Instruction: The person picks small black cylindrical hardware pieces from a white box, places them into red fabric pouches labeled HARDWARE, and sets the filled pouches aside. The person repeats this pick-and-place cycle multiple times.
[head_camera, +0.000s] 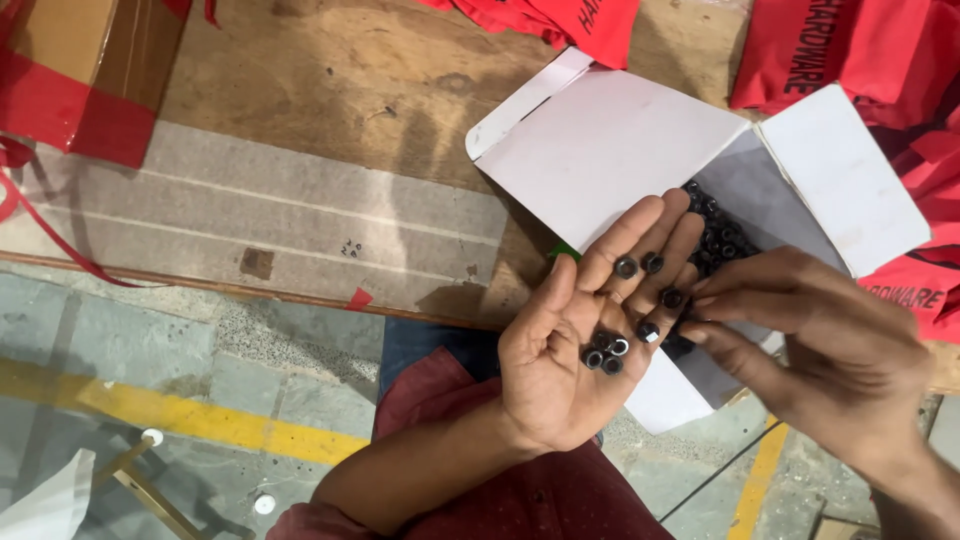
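Observation:
My left hand (575, 340) lies palm up over the table's edge with several small black nuts (604, 352) resting on the palm and fingers. My right hand (810, 345) reaches in from the right, thumb and forefinger pinched at a nut by my left fingertips. Just behind both hands sits an open white cardboard box (610, 140) with flaps spread, holding a heap of the same black nuts (722, 235).
The wooden table (330, 90) has a grey strip along its front edge. Red cloth bags (850, 50) lie at the back right, a cardboard box with red tape (75, 70) at the back left. Below is a concrete floor with a yellow line (180, 415).

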